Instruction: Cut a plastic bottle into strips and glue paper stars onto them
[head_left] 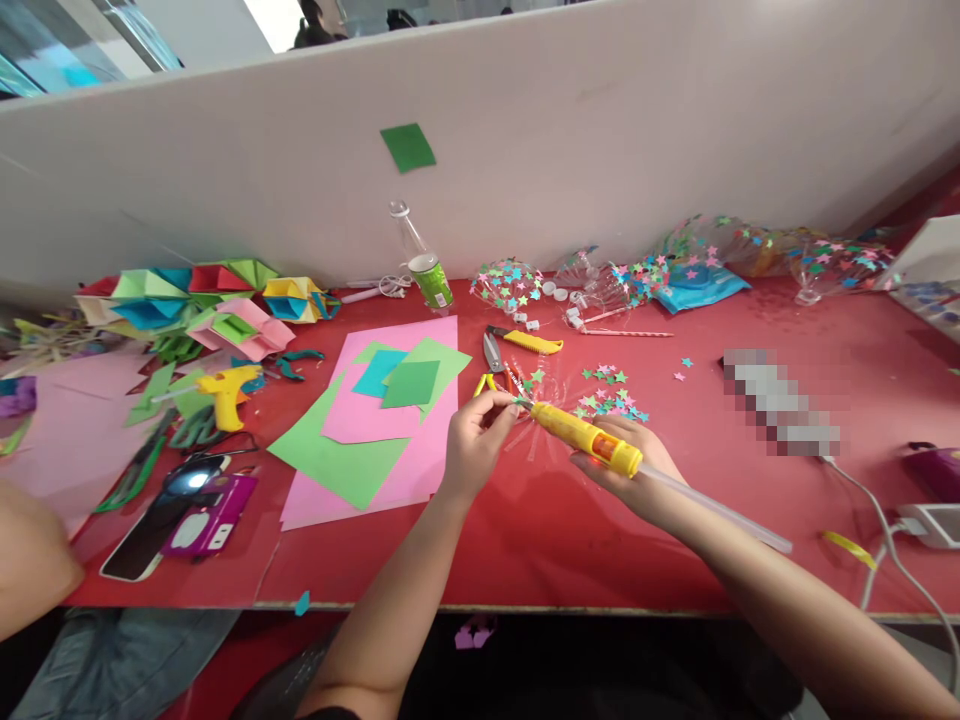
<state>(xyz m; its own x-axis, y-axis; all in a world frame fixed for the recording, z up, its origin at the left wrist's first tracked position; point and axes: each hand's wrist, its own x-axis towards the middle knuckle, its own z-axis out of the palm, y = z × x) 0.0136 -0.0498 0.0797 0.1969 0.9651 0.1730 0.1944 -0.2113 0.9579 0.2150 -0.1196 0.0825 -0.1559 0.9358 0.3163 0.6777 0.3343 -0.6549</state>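
Observation:
My right hand [643, 455] is closed around a yellow hot glue gun [574, 428], with a long translucent glue stick [724, 508] poking out of its rear. An orange-red light glows in the gun's body. Close to the nozzle, my left hand [480, 440] pinches with thumb and forefinger; what lies between them is too small to name. Just beyond both hands, a clear plastic piece cut into splayed strips [541, 385] rests on the red table [517, 550]. Small coloured paper stars [611, 402] are scattered beside it, nearest my right hand.
Behind my hands lie pliers [492, 352] and a yellow-handled cutter [534, 342]. Coloured paper sheets [360, 460] are stacked left. A glass bottle [424, 265] and star-covered clear plastic pieces [506, 285] line the wall. Another glue gun [231, 393] and a person's arm [34, 550] are further left.

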